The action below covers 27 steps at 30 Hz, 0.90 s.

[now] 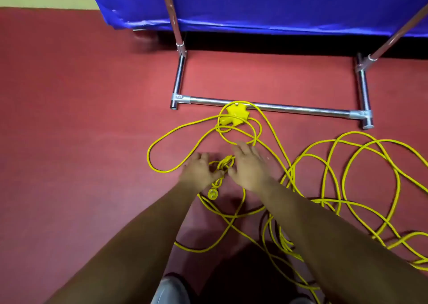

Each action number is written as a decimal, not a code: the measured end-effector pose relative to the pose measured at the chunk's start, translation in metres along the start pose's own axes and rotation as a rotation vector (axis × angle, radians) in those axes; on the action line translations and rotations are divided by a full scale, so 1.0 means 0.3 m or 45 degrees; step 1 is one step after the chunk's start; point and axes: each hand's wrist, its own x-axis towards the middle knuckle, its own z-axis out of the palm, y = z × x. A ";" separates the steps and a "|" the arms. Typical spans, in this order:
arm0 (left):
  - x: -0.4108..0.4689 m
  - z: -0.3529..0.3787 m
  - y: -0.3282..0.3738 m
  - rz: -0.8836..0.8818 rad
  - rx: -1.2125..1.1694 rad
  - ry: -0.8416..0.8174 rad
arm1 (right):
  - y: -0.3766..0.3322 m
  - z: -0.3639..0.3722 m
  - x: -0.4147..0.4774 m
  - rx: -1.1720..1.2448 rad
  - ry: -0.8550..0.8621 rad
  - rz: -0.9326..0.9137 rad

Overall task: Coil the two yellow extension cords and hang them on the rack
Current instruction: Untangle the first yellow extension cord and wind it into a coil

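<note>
Yellow extension cord [342, 171] lies in loose tangled loops across the red floor, mostly to the right and toward me. A yellow multi-outlet block [235, 115] sits against the rack's front floor bar [278, 107]. A knotted bunch of cord [223, 165] with a round yellow plug [212, 193] lies between my hands. My left hand [200, 171] grips that knot from the left. My right hand [249, 167] hovers just right of it, fingers spread and relaxed. Where one cord ends and the other begins cannot be told.
The chrome rack's base frames a rectangle of floor, with uprights [172, 12] rising at left and right. Behind it hangs a blue sheet [278, 5]. My grey shoe [171, 289] shows at the bottom edge. Bare red floor [69, 118] spreads to the left.
</note>
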 end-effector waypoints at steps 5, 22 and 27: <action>0.066 0.079 -0.072 0.023 0.084 -0.062 | -0.003 0.112 0.072 -0.096 -0.128 0.038; -0.206 -0.478 0.312 0.322 -0.771 0.007 | -0.093 -0.532 -0.138 0.987 0.257 0.123; -0.477 -0.733 0.540 0.408 -0.893 0.080 | -0.198 -0.857 -0.380 1.240 0.390 0.088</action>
